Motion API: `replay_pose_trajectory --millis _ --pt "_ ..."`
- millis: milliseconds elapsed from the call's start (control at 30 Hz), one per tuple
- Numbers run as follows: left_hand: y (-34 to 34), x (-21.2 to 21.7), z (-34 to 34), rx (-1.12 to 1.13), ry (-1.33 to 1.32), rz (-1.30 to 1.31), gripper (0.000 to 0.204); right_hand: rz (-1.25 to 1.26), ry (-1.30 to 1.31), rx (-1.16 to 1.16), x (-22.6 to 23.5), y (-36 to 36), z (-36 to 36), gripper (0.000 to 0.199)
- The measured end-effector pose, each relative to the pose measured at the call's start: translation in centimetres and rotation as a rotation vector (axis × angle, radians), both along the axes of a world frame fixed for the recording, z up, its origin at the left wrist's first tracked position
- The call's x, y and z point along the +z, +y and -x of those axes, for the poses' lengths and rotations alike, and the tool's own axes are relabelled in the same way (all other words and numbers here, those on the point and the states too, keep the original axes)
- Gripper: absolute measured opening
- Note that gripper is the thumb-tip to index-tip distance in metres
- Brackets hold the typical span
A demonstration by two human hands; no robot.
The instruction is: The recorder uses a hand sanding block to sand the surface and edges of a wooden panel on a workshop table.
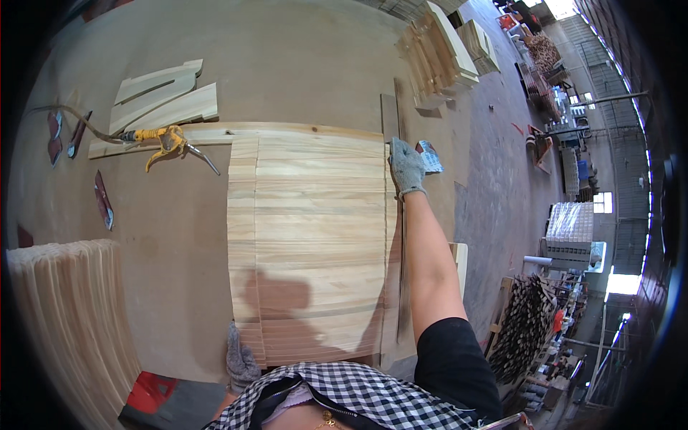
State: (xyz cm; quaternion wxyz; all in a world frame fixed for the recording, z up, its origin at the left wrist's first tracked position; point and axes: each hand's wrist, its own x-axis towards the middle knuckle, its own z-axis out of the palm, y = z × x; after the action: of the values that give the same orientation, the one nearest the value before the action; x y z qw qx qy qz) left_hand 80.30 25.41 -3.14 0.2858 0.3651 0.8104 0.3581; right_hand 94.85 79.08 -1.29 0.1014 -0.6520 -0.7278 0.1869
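Observation:
Pale wooden slats [319,215] lie side by side in a wide block in front of me. My right hand [408,170], in a grey knit glove, is closed at the block's far right corner; what its fingers grip is hidden. Just right of that hand is a sheet [431,156] with a printed blue-white back and a brown-red edge, like sandpaper. My left hand [242,360], also gloved, rests against the near left corner of the block with its fingers stretched forward. Along the far side runs a longer board [301,132].
A yellow air blow gun [166,140] with a hose lies across the long board's left part. Cut wooden pieces [168,93] lie beyond it, sandpaper strips [104,199] at left. Stacked boards stand near left [72,308] and far right [437,61]. A metal strip [401,287] borders the block's right.

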Motion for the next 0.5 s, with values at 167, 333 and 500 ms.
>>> replay_pose_trajectory --millis 167,333,500 --pt "5.2 1.6 5.1 0.049 -0.306 -0.187 0.058 -0.052 0.014 0.093 -2.1 0.8 -1.2 0.042" --pt "15.7 0.4 11.2 0.222 -0.584 -0.304 0.062 -0.104 -0.043 0.318 -3.0 1.9 -3.0 0.038" --pt "26.4 -3.9 17.1 -0.020 -0.632 -0.365 0.057 0.041 0.228 0.336 -3.1 1.7 -2.2 0.043"
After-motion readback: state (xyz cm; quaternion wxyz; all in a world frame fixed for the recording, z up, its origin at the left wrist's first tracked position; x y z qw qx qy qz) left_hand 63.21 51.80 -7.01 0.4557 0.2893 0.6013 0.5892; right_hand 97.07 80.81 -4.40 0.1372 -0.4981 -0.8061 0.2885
